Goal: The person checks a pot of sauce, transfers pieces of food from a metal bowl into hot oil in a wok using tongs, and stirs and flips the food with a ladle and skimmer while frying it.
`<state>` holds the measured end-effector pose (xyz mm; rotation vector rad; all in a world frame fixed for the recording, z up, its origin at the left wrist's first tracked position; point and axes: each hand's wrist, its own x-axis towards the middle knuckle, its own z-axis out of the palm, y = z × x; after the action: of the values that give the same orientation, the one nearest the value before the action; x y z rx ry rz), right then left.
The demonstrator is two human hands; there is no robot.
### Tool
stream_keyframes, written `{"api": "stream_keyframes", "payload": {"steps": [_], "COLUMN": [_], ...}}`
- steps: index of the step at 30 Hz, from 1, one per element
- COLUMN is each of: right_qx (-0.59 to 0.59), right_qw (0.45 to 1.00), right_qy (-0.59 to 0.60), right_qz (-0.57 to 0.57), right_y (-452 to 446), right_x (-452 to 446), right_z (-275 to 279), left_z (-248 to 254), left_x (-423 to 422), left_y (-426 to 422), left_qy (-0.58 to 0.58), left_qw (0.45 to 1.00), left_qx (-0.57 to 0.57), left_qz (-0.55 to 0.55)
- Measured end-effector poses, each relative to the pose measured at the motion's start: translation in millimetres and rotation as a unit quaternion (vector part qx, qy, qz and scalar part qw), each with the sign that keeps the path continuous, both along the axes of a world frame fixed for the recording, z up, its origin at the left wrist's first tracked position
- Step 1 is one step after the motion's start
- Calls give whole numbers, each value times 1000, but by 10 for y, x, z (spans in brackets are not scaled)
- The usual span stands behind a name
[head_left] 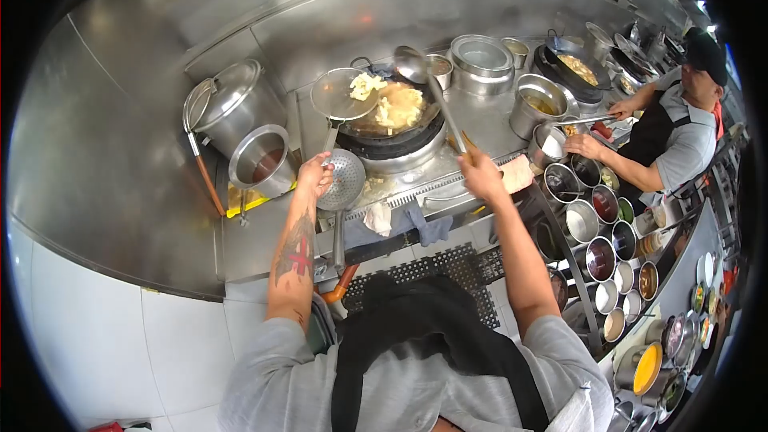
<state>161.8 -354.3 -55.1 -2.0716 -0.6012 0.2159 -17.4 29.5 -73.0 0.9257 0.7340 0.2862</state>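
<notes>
My left hand (315, 175) is closed round the handle of a round mesh strainer (330, 98), which is held over the left side of a wok (382, 144). Pale yellow pieces of food (367, 86) lie at the strainer's right edge. More of this yellow food (398, 106) sits in the wok in bubbling liquid. In my right hand (482, 176) is the long handle of a ladle (411, 65), its bowl raised above the wok's back right rim. A perforated skimmer (342, 179) rests just below my left hand, its handle pointing toward me.
Left of the wok stand a lidded stockpot (232, 104) and a smaller metal pot (262, 163). A co-worker (670, 124) works at the right beside another wok (572, 68). Several seasoning containers (601, 259) line the right side. Cloths (428, 225) hang at the front edge.
</notes>
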Motion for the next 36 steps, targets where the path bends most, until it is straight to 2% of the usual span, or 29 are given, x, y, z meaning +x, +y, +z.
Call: {"api": "stream_keyframes", "payload": {"steps": [2,4,6,7,8,9,10,11,12,14,15,16,20,22,24,25,26,28,29,30,33,35,36], "right_qx": [10,-15,-35,-109,-108,-124,-137,-214,-213,-267,-294,-264,-269,-282,-254,-237,-233,-174,-186,-190,-201,-195,-190], "right_qw": [997,998,980,985,985,988,959,959,961,929,926,928,927,931,927,947,947,969,968,976,972,958,957], "right_qy": [-78,23,177,100,101,-73,-246,-184,-177,-238,-212,-238,-239,-216,-237,-175,-176,-168,-168,-108,-108,-134,-143], "right_qz": [1,56,86,91,91,55,18,16,12,93,106,109,102,87,138,132,136,49,34,18,55,160,168], "right_y": [581,1120,1248,1183,1211,1213,1192,1233,1193,1166,1089,962,746,830,1081,1081,1066,961,1068,1180,1088,849,694], "right_x": [-208,-170,-115,-246,-320,-440,-526,-599,-637,-632,-585,-557,-642,-591,-217,-173,-202,-262,-239,-250,-343,-201,-198], "right_z": [-23,38,312,537,455,431,417,403,413,507,610,635,609,456,338,458,529,539,358,201,284,416,563], "left_z": [4,5,-12,-32,-80,-68,-41,-17,21,132,78,19,81,170,130,54,-4,60,91,90,147,-59,-191], "left_x": [57,180,238,295,321,279,271,255,233,269,345,329,367,356,408,419,442,397,423,441,755,886,864], "left_y": [-106,-247,-190,-53,54,105,156,202,206,178,298,326,330,131,30,97,186,86,11,-65,-126,211,383], "left_qy": [-20,9,49,55,60,41,42,55,70,61,64,69,63,73,72,75,79,66,61,59,73,88,107], "left_qw": [1000,996,993,995,997,998,998,997,994,993,996,997,998,996,994,996,997,998,997,996,996,995,993], "left_qx": [-7,89,110,78,45,43,43,57,73,99,62,19,-4,36,71,44,18,12,39,64,57,47,42], "left_qz": [-9,-19,-14,-11,-12,-5,-9,-19,-30,-27,-16,-2,1,-21,-36,-18,-1,-5,-8,-12,20,19,11]}}
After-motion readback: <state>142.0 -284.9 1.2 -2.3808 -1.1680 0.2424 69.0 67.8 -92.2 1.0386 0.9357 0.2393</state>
